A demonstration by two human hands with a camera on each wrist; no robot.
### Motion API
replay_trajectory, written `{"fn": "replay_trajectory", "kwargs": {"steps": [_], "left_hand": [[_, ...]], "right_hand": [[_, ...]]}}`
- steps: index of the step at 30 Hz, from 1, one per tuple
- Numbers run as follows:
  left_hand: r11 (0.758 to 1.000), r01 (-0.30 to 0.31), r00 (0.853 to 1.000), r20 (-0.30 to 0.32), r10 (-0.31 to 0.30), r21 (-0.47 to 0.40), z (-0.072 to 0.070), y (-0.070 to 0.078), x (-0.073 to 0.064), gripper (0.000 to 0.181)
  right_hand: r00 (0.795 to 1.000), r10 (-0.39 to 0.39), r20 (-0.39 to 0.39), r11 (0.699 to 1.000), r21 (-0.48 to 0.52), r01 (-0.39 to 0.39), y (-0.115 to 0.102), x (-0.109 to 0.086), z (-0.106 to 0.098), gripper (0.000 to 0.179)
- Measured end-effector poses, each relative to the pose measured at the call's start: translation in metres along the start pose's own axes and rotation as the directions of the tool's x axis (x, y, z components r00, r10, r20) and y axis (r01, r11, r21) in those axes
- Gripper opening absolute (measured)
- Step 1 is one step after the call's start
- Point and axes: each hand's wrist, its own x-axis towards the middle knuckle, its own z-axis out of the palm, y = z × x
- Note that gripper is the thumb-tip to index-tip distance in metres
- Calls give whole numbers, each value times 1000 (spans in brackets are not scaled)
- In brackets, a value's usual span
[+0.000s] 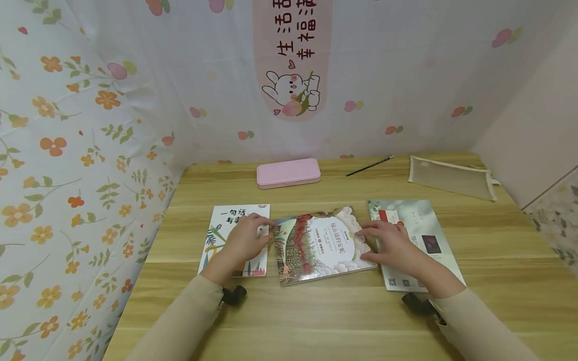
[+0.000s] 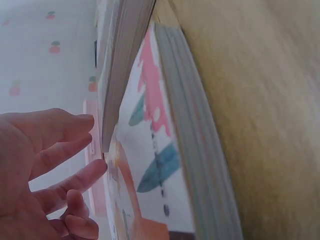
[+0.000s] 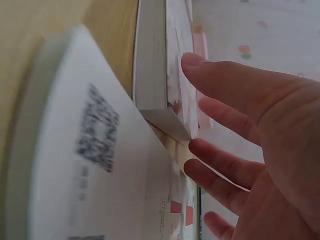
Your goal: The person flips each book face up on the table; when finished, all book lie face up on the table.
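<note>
Between my hands lies a picture book [image 1: 331,245] with a red, green and white cover, slightly turned on the table. My left hand [image 1: 247,238] is over a white book [image 1: 217,245] with colourful leaves, its fingertips close to the middle book's left edge. At that book's right edge is my right hand [image 1: 393,245], the thumb [image 3: 195,62] by the cover and the fingers spread. Under this hand lies a pale green book [image 1: 429,215] with QR codes. Whether the fingertips touch the middle book is hard to tell.
Behind the books stands a pink pencil case [image 1: 289,173]. A black pencil [image 1: 370,166] lies to its right, then a mesh zip pouch [image 1: 451,178] near the back right corner. Patterned cloth hangs [image 1: 217,65] at the back and left of the wooden table [image 1: 325,321].
</note>
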Motion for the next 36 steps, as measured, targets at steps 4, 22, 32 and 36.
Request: {"fn": "replay_trajectory", "kwargs": {"steps": [4,22,32,36], "left_hand": [[1000,-15,1000,10,15,-1,2,-3,3,29],[1000,-2,1000,26,1,26,4,-2,12,25],[996,2,999,41,-6,89,6,1,1,29],[995,-2,999,42,-2,96,6,2,-4,31]], "right_hand": [[1000,-18,-8,999,-29,18,-2,-9,3,51],[999,-43,-19,999,-16,43,2,-16,8,49],[996,-91,-4,993,72,91,15,-11,1,44],[994,-111,6,989,97,110,22,-7,0,45]]}}
